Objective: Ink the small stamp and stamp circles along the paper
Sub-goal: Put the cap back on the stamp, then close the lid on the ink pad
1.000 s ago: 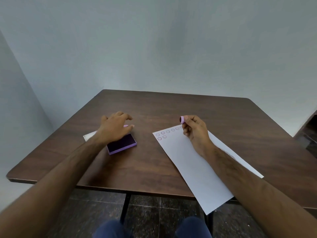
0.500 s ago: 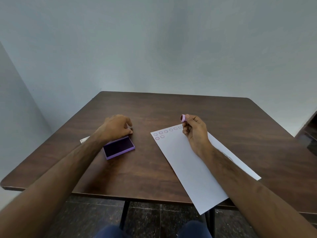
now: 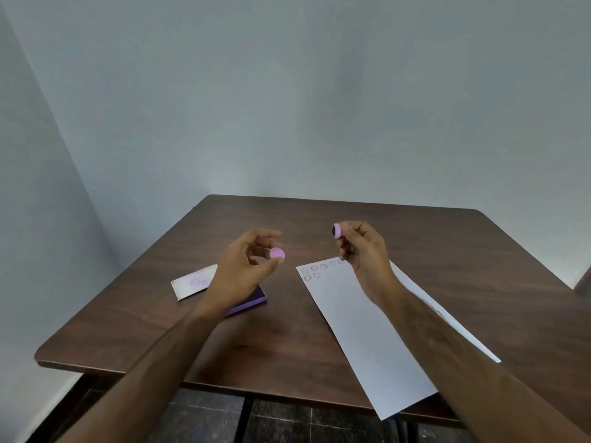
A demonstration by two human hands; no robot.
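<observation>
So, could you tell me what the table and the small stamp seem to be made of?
The table: dark brown wood or wood-look laminate, with visible grain and a low sheen. The small stamp in the right hand: likely matte lilac plastic, smooth and evenly coloured, with a dark face.

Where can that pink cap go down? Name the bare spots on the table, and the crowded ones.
Bare wood lies between the ink pad and the paper, along the table far edge, and right of the paper. Crowded: the near-left, where the ink pad and a small card sit under the left hand holding the cap. The right hand holds the stamp.
</observation>
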